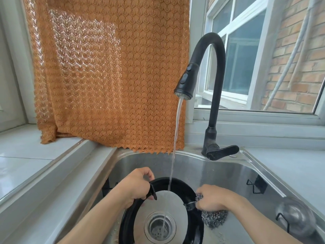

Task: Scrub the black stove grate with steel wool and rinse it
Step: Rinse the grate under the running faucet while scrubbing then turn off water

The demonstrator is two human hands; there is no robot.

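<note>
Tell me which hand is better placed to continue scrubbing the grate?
The right hand. It already holds the steel wool against the right side of the grate. The left hand grips the grate's left rim and steadies it under the running water.

Orange curtain (109, 73) (knitted), window (242, 55), brick wall (302, 55)
</note>
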